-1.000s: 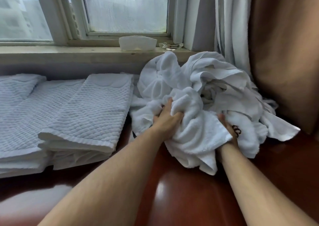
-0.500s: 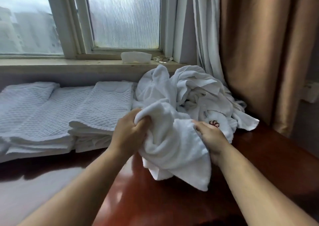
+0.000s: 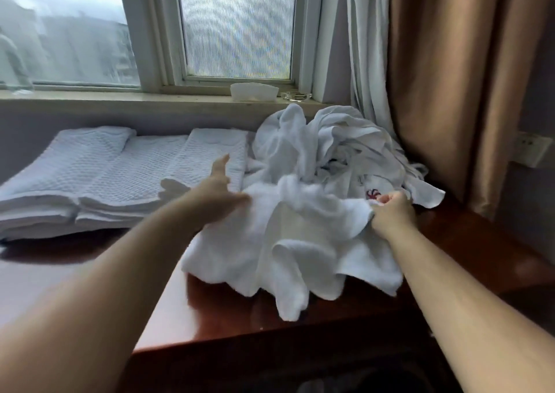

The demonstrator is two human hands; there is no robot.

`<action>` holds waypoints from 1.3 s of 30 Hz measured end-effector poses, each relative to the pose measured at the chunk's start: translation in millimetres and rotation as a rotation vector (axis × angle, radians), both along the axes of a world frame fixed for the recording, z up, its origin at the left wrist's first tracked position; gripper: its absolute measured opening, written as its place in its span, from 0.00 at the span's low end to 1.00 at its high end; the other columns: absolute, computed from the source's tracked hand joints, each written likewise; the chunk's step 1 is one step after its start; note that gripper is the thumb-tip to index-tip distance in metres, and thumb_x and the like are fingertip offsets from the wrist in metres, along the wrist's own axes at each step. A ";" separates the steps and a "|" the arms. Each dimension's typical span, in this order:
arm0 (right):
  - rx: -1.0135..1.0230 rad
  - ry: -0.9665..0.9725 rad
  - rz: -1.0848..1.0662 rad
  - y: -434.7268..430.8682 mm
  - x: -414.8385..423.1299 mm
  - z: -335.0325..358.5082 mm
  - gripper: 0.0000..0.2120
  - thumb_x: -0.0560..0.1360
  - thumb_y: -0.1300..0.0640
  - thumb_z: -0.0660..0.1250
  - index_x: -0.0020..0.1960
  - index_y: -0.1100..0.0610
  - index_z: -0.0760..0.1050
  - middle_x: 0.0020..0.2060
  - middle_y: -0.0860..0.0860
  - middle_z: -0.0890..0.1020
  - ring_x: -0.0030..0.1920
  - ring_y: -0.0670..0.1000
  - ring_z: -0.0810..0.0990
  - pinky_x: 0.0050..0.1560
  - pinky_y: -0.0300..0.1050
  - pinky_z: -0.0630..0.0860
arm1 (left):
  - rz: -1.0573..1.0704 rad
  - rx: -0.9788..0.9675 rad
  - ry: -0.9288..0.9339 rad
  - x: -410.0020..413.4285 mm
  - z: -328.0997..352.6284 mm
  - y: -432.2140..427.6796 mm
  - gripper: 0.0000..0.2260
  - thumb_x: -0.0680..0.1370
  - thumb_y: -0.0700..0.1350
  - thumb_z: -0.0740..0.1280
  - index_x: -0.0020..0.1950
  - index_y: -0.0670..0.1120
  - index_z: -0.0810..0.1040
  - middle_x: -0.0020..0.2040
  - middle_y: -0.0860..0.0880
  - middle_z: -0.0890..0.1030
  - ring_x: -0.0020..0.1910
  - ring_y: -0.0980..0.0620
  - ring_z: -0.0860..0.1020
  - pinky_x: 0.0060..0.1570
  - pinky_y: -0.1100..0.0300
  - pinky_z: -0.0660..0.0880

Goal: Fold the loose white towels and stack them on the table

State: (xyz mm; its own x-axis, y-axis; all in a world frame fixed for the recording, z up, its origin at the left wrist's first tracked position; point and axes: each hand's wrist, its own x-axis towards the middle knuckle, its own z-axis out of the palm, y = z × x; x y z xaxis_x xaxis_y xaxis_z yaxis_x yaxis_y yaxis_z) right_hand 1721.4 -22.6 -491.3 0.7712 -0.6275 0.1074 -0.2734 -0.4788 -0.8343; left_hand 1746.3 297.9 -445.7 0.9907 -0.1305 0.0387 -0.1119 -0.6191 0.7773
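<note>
This looks like a hotel room. Under the left fingers (image 3: 237, 202) and right fingers (image 3: 390, 197) lies a glossy reddish wood table (image 3: 228, 311). Beyond them a window (image 3: 237, 26) rises over a sill (image 3: 120, 101) that carries a white box (image 3: 253, 92) and a glass dish (image 3: 295, 95). Right of the right fingers hang a sheer curtain (image 3: 366, 47) and a brown drape (image 3: 450, 77), with a socket (image 3: 528, 149) further right. Left of the left fingers lie stacks of folded quilted mats (image 3: 90, 176). Just beyond the fingers is a heap of white towels (image 3: 330, 146), and one of them bears a stitched logo (image 3: 373, 194).
</note>
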 end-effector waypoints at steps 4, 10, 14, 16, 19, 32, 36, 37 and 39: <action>-0.415 0.018 -0.052 10.1 -20.2 -25.8 0.19 0.74 0.55 0.66 0.63 0.58 0.73 0.62 0.62 0.77 0.62 0.65 0.73 0.59 0.54 0.70 | -0.094 0.131 0.169 -4.8 -51.2 10.0 0.45 0.66 0.70 0.75 0.77 0.53 0.65 0.70 0.50 0.76 0.67 0.50 0.75 0.67 0.53 0.71; -0.480 -0.198 0.798 72.1 -45.5 -37.2 0.21 0.74 0.37 0.61 0.62 0.45 0.77 0.56 0.41 0.80 0.56 0.40 0.76 0.54 0.27 0.67 | -0.133 0.327 -0.049 -14.0 -77.3 11.0 0.10 0.73 0.59 0.72 0.48 0.54 0.81 0.43 0.55 0.84 0.45 0.54 0.82 0.43 0.57 0.75; -0.226 0.155 0.942 89.8 -34.8 -46.3 0.23 0.74 0.29 0.58 0.45 0.47 0.80 0.39 0.42 0.84 0.41 0.38 0.79 0.43 0.46 0.75 | -0.158 -0.437 0.300 -15.4 -52.0 30.1 0.13 0.80 0.52 0.69 0.55 0.44 0.85 0.50 0.43 0.87 0.51 0.43 0.85 0.44 0.52 0.82; -0.029 0.263 0.902 84.9 -27.7 -43.0 0.28 0.74 0.29 0.61 0.44 0.52 0.84 0.40 0.48 0.87 0.44 0.45 0.84 0.49 0.50 0.78 | -0.111 -0.760 0.438 -9.1 -37.9 43.7 0.17 0.80 0.53 0.67 0.58 0.41 0.85 0.53 0.40 0.86 0.51 0.43 0.85 0.40 0.55 0.82; -0.443 0.367 0.928 79.7 -23.2 -36.9 0.13 0.76 0.36 0.64 0.46 0.40 0.83 0.42 0.41 0.85 0.48 0.46 0.82 0.52 0.45 0.76 | -0.007 -0.826 0.375 0.9 -33.2 49.3 0.16 0.82 0.50 0.65 0.62 0.43 0.82 0.56 0.44 0.85 0.51 0.47 0.85 0.49 0.56 0.81; -0.673 0.230 0.965 123.9 -0.6 -33.8 0.39 0.75 0.60 0.62 0.81 0.41 0.52 0.77 0.47 0.66 0.71 0.55 0.71 0.70 0.49 0.69 | -0.114 0.778 -0.401 -45.5 -67.3 21.5 0.52 0.62 0.80 0.52 0.80 0.56 0.48 0.79 0.49 0.56 0.76 0.45 0.57 0.74 0.45 0.58; -0.822 0.286 0.926 124.7 3.8 -41.0 0.31 0.77 0.55 0.61 0.78 0.41 0.61 0.71 0.48 0.69 0.64 0.57 0.75 0.60 0.48 0.73 | -0.167 0.888 -0.397 -37.9 -74.3 29.0 0.30 0.73 0.62 0.62 0.76 0.67 0.63 0.77 0.52 0.61 0.72 0.47 0.60 0.68 0.47 0.62; -0.827 0.289 0.924 123.0 2.1 -42.6 0.29 0.76 0.53 0.62 0.76 0.39 0.64 0.68 0.48 0.70 0.62 0.55 0.75 0.57 0.46 0.72 | -0.155 0.862 -0.435 -34.9 -74.1 32.5 0.22 0.77 0.59 0.62 0.71 0.68 0.70 0.72 0.54 0.67 0.69 0.49 0.64 0.63 0.49 0.65; -0.736 0.245 0.902 118.5 -0.9 -45.1 0.23 0.74 0.46 0.61 0.69 0.38 0.72 0.62 0.45 0.76 0.56 0.50 0.76 0.54 0.42 0.69 | -0.142 0.779 -0.474 -27.9 -71.5 38.8 0.13 0.80 0.55 0.64 0.62 0.67 0.79 0.59 0.58 0.73 0.61 0.52 0.70 0.55 0.53 0.69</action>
